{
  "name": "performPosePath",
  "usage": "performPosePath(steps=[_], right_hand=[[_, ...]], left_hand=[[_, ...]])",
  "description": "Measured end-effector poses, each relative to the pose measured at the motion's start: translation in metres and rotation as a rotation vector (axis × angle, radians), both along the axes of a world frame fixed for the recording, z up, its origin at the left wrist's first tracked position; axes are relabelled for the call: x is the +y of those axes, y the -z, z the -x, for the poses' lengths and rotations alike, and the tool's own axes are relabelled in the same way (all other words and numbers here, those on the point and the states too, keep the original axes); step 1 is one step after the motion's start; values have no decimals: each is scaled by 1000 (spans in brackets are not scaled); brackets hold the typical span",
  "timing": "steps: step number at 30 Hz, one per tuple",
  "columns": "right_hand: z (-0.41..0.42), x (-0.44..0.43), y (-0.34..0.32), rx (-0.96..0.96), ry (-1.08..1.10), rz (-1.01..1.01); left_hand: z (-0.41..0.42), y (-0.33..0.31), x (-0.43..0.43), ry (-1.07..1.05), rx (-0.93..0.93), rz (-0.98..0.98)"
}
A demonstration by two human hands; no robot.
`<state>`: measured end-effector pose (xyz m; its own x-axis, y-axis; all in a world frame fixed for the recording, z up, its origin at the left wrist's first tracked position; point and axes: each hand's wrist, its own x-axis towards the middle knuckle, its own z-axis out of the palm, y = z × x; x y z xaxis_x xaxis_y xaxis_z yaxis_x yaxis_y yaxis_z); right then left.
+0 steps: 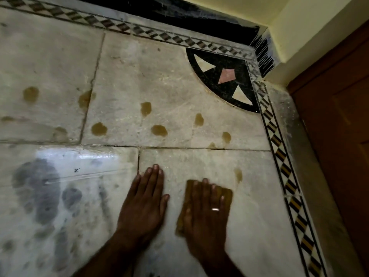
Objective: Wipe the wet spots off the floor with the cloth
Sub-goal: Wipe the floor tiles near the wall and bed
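The right hand [205,214] pressed the cloth [227,193] onto the floor [199,160] with straight fingers [205,185], the left hand [143,198] lay flat beside it, and firm overlapping strokes toward the nearest wet spot [238,174] would have served best.

Pale grey marble slab floor [159,76] with dark joints, edged by a black-and-cream diamond inlay border [279,148]. A black quarter-circle corner inlay [211,62] meets cream-yellow walls [299,27]; brown wooden door [339,116] at right.

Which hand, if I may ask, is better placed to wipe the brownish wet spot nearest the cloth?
Right: the right hand presses the yellow-brown cloth near that brownish wet spot; the left hand rests on bare marble floor.
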<state>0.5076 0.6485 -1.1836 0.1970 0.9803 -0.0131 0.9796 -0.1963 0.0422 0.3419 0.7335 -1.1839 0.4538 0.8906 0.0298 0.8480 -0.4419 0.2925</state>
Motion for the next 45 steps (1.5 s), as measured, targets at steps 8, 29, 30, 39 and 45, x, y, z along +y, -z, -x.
performPosePath(steps=[8, 29, 30, 39, 45], right_hand=[[-45, 114, -15, 5, -219, 37], [-28, -91, -25, -5, 462, 148], [-12, -95, -23, 13, 404, 132], [-1, -52, -25, 136, -302, 129], [-76, -4, -41, 7, 196, 286]], left_hand=[[-25, 2, 5, -25, 0, 33], [7, -15, -46, 77, 53, 126], [8, -19, -55, 86, 57, 150], [28, -42, -78, 214, 77, 201], [37, -45, -65, 263, 180, 484]])
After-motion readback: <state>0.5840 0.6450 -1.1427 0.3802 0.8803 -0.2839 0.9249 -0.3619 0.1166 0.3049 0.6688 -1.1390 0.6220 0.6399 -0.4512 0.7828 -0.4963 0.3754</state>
